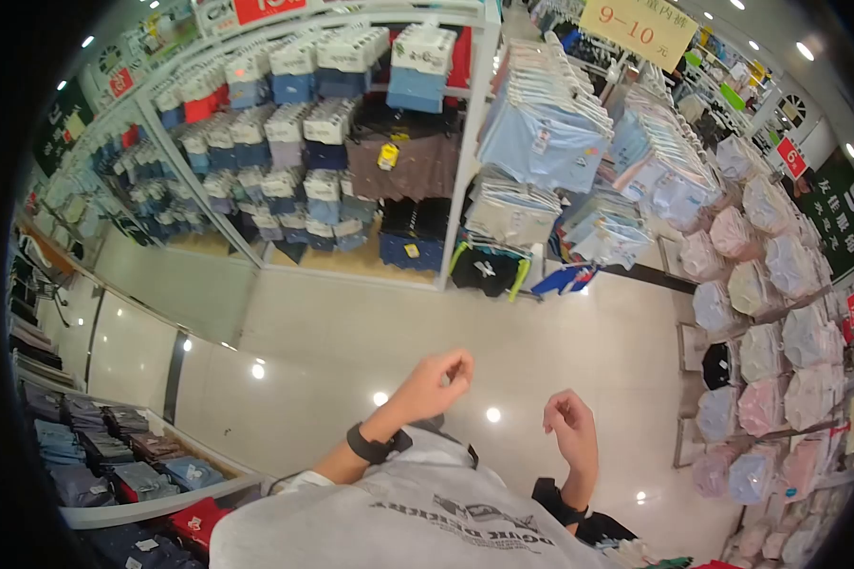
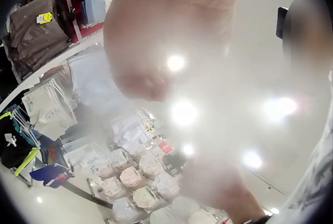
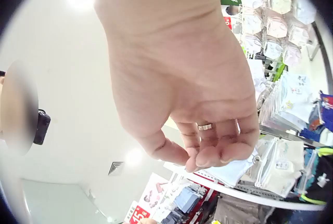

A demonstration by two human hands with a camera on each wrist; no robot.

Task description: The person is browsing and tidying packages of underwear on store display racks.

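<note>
Both hands are raised before the torso over the shiny tiled floor, holding nothing. In the head view my left hand (image 1: 429,387) has loosely bent fingers, the thumb near the index finger. My right hand (image 1: 573,432) hangs bent at the wrist, a short way to the right. The right wrist view shows its palm, a ring (image 3: 205,127) on one finger, and the thumb tip near the loosely curled fingertips. Haze blurs the left wrist view, where the left palm (image 2: 161,37) shows but its fingers are mostly hidden. Each wrist wears a black band (image 1: 378,444).
Ahead stands a white-framed rack (image 1: 455,180) of packaged underwear. Light blue garments (image 1: 541,142) hang beside it under a yellow price sign (image 1: 640,30). Pastel packs (image 1: 764,351) line the right wall. At lower left is a bin (image 1: 161,507) of folded clothes. Pale floor (image 1: 323,332) lies between.
</note>
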